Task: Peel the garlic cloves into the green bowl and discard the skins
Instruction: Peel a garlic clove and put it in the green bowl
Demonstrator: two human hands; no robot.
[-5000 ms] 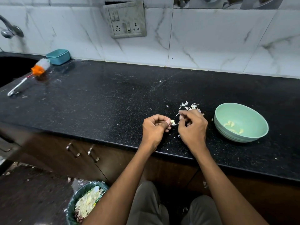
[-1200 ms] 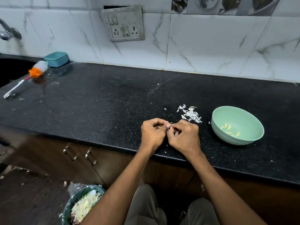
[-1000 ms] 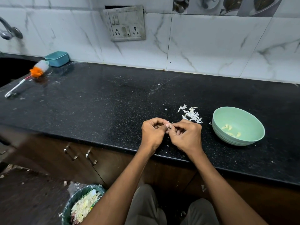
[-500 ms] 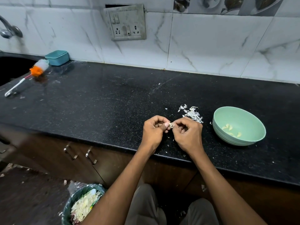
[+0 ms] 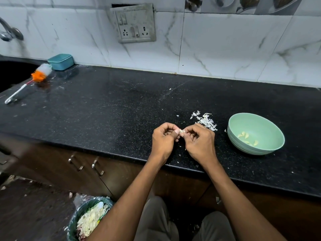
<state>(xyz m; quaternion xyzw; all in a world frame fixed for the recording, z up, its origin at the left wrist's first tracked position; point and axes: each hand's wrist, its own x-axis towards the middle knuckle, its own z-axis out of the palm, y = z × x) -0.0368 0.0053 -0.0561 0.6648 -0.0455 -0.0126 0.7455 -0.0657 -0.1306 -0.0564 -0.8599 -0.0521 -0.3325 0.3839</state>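
Both my left hand and right hand pinch one clove, with skins and the bowl at right.

The garlic clove is showing only as a pale sliver between the fingertips of the left hand and the right hand, both pinching it, so how much skin is clinging to it is too small to tell. The tap and the dark sink are running off the left edge, and the bin is being cut by the bottom edge and partly covered by the left forearm. The peeled pieces lying in the green bowl are too small to count surely.
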